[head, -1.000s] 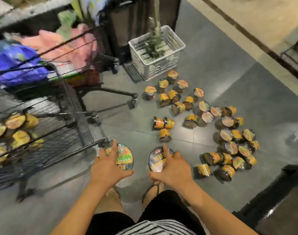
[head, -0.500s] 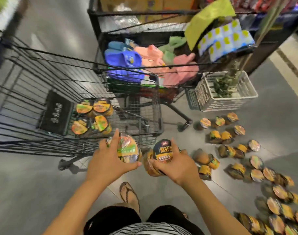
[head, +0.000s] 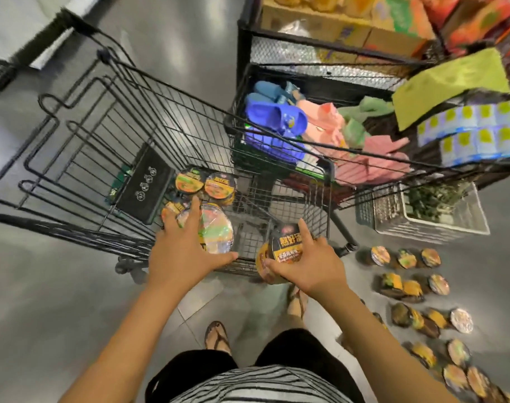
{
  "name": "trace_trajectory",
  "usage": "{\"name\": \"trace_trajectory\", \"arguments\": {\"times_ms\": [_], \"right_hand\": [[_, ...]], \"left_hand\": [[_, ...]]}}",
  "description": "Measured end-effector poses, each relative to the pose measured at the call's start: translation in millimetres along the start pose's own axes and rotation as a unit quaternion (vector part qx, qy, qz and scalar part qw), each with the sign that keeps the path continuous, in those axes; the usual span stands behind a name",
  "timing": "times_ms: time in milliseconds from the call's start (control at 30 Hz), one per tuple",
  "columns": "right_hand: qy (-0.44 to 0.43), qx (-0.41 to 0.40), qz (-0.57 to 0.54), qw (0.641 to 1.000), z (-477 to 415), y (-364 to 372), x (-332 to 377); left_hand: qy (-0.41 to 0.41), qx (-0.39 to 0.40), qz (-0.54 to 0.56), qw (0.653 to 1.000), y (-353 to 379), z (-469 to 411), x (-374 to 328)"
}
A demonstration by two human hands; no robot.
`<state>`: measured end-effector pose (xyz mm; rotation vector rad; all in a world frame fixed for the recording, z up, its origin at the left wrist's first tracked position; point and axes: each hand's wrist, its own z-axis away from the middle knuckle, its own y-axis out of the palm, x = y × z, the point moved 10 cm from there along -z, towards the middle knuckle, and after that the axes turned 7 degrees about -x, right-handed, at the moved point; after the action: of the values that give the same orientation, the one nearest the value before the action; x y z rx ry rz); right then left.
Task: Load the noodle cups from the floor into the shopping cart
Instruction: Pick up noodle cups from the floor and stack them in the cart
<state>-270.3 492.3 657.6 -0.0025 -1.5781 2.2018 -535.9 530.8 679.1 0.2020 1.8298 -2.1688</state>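
My left hand (head: pixel 184 251) grips a noodle cup with a green and orange lid (head: pixel 216 228), held over the near edge of the black wire shopping cart (head: pixel 108 135). My right hand (head: pixel 309 263) grips a second noodle cup with a dark lid (head: pixel 282 248) just in front of the cart's near right corner. Three noodle cups (head: pixel 207 184) lie on the cart's bottom next to a black panel. Several more cups (head: pixel 407 283) lie scattered on the grey floor at the lower right.
A second black cart (head: pixel 343 158) full of slippers and cloths stands right behind the first. A white plastic basket (head: pixel 439 225) with greens sits on the floor at the right. Store shelves with boxes (head: pixel 349 27) rise behind. My feet in sandals (head: pixel 216 335) stand below.
Both hands have lifted their cups from the floor up to the cart. My view has swung left and up, so the cart fills the middle and the floor cups slid to the lower right.
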Motion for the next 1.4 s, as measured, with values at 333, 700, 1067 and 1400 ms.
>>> {"name": "trace_trajectory", "arguments": {"times_ms": [333, 700, 1067, 1400], "right_hand": [[-0.140, 0.071, 0.099, 0.983, -144.1, 11.4, 33.3], [-0.300, 0.127, 0.230, 0.917, -318.5, 104.5, 49.7], [-0.375, 0.130, 0.244, 0.885, -376.5, 208.7, 79.6], [-0.399, 0.100, 0.248, 0.877, -377.8, 223.0, 93.2]], "left_hand": [[-0.141, 0.027, 0.055, 0.988, 45.6, -61.8, -12.8], [-0.387, 0.109, 0.108, 0.909, 222.4, -114.1, -51.0], [-0.530, 0.029, 0.156, 0.833, 309.8, -149.7, -41.5], [-0.550, -0.003, 0.145, 0.822, 335.1, -147.3, -18.7]]}}
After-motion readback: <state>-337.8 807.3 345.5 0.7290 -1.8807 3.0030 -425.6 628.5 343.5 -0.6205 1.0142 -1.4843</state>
